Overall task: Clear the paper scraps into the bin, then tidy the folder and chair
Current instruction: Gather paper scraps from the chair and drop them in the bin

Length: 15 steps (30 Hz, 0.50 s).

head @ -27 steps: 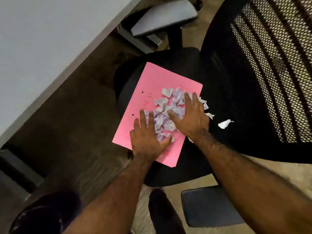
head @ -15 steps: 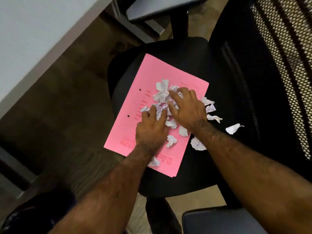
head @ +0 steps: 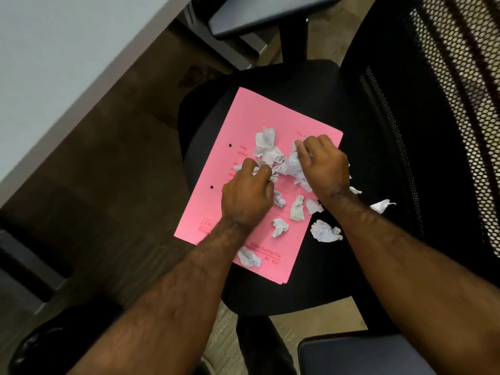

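A pink folder lies flat on the black seat of an office chair. Several crumpled white paper scraps are heaped on its middle, with more loose ones toward me. A few scraps lie off the folder on the seat at the right. My left hand is curled on scraps at the pile's left side. My right hand is clenched on a bunch of scraps at the pile's right side.
The chair's mesh backrest rises at the right, with one armrest at the top and another at the bottom. A white desk fills the upper left. A black bin shows at the bottom left on the wood floor.
Both hands went from lying flat on the pile to curling their fingers around scraps. The heap has spread, with more scraps loose toward me and on the seat.
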Motion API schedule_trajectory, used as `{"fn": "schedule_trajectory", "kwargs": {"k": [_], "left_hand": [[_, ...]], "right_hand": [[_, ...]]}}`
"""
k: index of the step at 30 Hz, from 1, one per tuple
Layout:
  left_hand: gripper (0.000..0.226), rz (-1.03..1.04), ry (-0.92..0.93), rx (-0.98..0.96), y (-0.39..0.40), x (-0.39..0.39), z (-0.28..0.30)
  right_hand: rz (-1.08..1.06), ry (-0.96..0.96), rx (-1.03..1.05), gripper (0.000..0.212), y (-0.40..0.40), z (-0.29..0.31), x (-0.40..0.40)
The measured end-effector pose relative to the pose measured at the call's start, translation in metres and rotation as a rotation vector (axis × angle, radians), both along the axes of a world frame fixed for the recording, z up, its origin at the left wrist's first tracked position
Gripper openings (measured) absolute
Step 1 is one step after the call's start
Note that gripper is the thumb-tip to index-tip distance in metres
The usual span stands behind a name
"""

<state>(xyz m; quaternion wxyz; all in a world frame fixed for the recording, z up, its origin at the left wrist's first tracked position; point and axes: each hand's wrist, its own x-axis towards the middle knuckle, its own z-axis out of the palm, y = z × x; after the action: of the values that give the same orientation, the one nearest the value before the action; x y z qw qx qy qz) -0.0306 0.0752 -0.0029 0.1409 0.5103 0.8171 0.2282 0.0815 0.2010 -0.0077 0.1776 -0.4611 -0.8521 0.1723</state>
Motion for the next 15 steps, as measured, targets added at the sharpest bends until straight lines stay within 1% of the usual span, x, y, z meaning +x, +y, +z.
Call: {"fn": "schedule_trajectory", "kwargs": {"k": [3,6,8,11,15], "left_hand": [[0.028,0.138,-0.124,0.128,-0.003,0.001,0.016],[0.025,0.263,-0.212,0.174,-0.011,0.001,0.032],[0.025,0.315,-0.235,0.203,-0.021,0.000,0.043],[0.022,0.360,-0.229,0.264,-0.047,-0.007,0.060],[0.017,0.433,-0.218,0.301,-0.101,-0.025,0.075]], "right_hand": [[-0.113,0.089,-0.048,0.035,-0.003,0.014,0.000],[-0.243,0.212,-0.074,0.035,-0.012,0.030,0.000],[-0.290,0.266,-0.104,0.035,-0.022,0.040,-0.003],[-0.269,0.315,-0.139,0.033,-0.047,0.055,-0.018],[-0.177,0.354,-0.172,0.031,-0.096,0.071,-0.050]]}}
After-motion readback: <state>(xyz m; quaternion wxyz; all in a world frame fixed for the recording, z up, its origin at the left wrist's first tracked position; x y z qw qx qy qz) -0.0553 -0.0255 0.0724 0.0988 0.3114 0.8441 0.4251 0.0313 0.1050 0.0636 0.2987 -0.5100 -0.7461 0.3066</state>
